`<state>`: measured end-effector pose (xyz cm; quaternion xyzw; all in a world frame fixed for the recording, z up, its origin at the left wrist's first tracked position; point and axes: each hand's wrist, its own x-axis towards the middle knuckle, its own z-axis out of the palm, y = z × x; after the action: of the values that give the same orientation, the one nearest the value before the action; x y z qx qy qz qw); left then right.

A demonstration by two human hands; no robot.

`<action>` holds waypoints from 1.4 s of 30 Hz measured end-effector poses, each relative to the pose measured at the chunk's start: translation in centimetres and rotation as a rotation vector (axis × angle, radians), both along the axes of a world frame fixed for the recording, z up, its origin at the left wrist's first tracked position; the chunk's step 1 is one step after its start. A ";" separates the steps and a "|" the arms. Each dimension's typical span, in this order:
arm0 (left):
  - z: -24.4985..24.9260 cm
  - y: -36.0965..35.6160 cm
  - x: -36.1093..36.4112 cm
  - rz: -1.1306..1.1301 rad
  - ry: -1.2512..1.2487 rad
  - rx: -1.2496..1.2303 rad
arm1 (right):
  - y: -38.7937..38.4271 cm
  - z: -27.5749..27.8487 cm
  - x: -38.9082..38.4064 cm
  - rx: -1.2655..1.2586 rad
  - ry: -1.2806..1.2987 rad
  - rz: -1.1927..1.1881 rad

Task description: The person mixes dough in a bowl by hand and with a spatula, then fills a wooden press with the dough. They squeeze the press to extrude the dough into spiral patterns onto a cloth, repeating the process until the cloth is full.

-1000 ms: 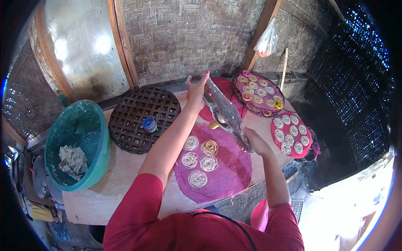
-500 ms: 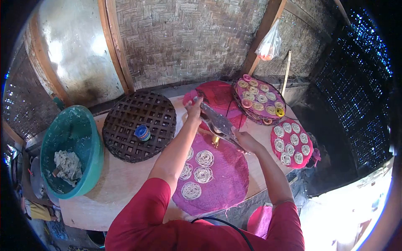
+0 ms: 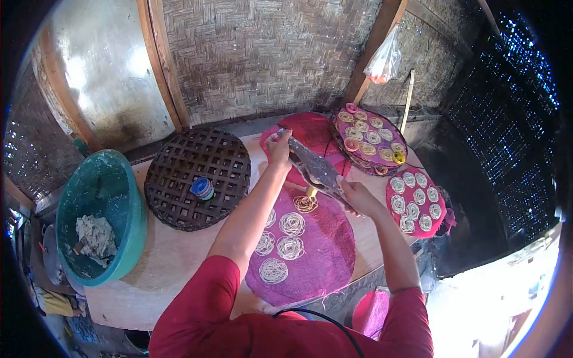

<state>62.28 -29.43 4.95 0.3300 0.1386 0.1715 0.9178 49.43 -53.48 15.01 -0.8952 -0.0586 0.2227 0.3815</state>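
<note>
Both hands grip a dark, worn hand-held noodle press [image 3: 319, 170], one at each end. My left hand [image 3: 279, 149] is closed around its far upper end, and my right hand [image 3: 360, 197] around its near right end. A yellowish nozzle [image 3: 311, 191] pokes out beneath the press. Just under it lies a yellowish noodle coil [image 3: 306, 204] on a round pink-purple cloth [image 3: 325, 256]. Several pale noodle nests [image 3: 290, 247] rest on the left part of that cloth, some partly hidden by my left forearm.
At left stands a green basin [image 3: 134, 238] with a lump of pale dough [image 3: 95, 237]. Beside it a blue-lidded container [image 3: 202, 188] sits on a dark woven rack [image 3: 179, 161]. Noodle nests cover a tray [image 3: 370, 140] and a red cloth [image 3: 416, 203] at right. A plastic bag [image 3: 385, 59] hangs above.
Strands under the nozzle have grown from a small hanging bunch into a round coil on the cloth. The press has shifted slightly, still in both hands.
</note>
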 end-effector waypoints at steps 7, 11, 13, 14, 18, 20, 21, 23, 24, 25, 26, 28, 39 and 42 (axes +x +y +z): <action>2.4 0.1 -3.1 0.091 0.074 0.065 | 0.1 -0.3 -1.8 0.059 0.030 0.022; -1.5 -1.5 -0.9 -0.062 0.054 0.067 | -1.5 0.4 -2.2 0.014 0.026 -0.011; -1.9 -2.2 -0.2 -0.064 0.058 0.043 | -2.0 0.0 -2.1 0.000 -0.007 -0.054; -2.2 -2.5 0.1 -0.067 0.054 0.040 | -2.2 -0.4 -2.0 -0.003 -0.010 -0.056; 0.5 -2.2 -2.6 -0.236 0.112 0.195 | -3.4 -2.0 -2.1 0.110 -0.013 -0.098; 0.4 -1.1 -4.1 -0.332 0.187 0.224 | -4.1 -2.6 -2.2 0.164 0.020 -0.109; -1.3 -0.5 -4.0 -0.415 0.302 0.362 | -4.4 -2.9 -2.1 0.186 0.021 -0.105; -3.4 -1.0 -5.5 -0.604 0.301 0.626 | -4.9 -3.4 -2.4 0.210 0.030 -0.103; -4.0 -1.7 -6.4 -0.604 0.301 0.628 | -5.0 -3.5 -2.5 0.242 0.022 -0.108; -4.2 -2.3 -7.3 -0.798 0.217 0.763 | -5.0 -3.5 -2.4 0.274 0.013 -0.113; -4.3 -3.0 -8.0 -0.992 0.129 0.892 | -4.9 -3.5 -2.4 0.276 0.014 -0.113; -3.1 -5.2 -9.3 -0.928 0.199 0.894 | -4.9 -3.4 -2.4 0.332 0.012 -0.107; -3.6 -4.8 -8.0 -1.113 0.372 0.826 | -5.0 -4.7 -1.2 0.324 -0.100 -0.171; -5.6 -4.4 -7.3 -1.031 0.208 1.152 | -5.3 -4.4 -1.3 0.340 -0.100 -0.189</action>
<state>55.01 -33.79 -0.67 0.7917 -0.0579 -0.2637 0.5480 48.16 -58.75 10.61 -0.8294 -0.0298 0.1279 0.5430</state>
